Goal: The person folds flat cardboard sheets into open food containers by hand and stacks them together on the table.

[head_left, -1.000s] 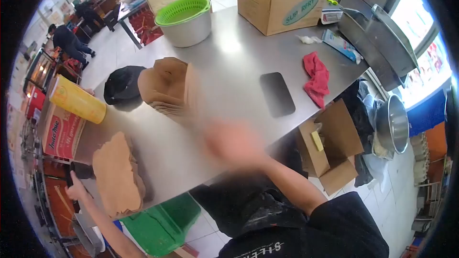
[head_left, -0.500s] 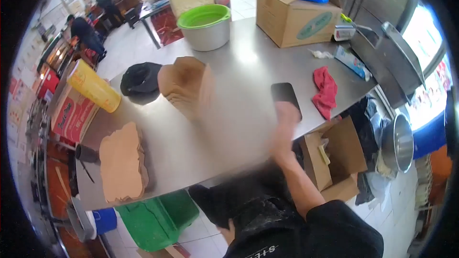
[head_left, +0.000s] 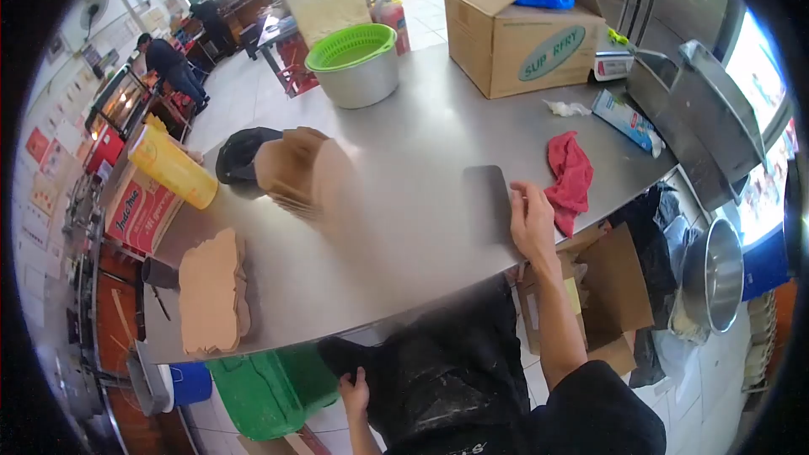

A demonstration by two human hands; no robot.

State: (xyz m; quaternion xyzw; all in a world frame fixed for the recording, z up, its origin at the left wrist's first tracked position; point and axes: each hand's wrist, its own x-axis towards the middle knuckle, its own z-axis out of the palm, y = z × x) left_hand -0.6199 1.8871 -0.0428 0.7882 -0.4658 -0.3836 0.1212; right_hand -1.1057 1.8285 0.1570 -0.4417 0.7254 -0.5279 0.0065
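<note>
My right hand (head_left: 533, 219) is over the steel table (head_left: 413, 244), fingers extended and slightly apart. It is beside the right edge of a dark flat phone-like slab (head_left: 487, 202); whether it touches the slab is unclear. Low in front of my body, my left hand (head_left: 356, 392) is near my black apron (head_left: 447, 371), thumb and fingers apart with nothing visible in them. Brown paper pieces (head_left: 291, 164), partly blurred, rest beside a black bundle (head_left: 240, 160). A stack of tan sheets (head_left: 211, 291) lies on the table's left side.
A red cloth (head_left: 570, 181), a carton (head_left: 527, 42) and a grey pot (head_left: 358, 80) with a green colander sit on the table. A yellow roll (head_left: 173, 167) is at left. Below are a green bin (head_left: 265, 392) and an open box (head_left: 619, 286). A person (head_left: 173, 72) stands far back.
My right hand has shifted from over the dark slab to its right side. My left hand has come further into view on the left. The viewpoint has shifted slightly.
</note>
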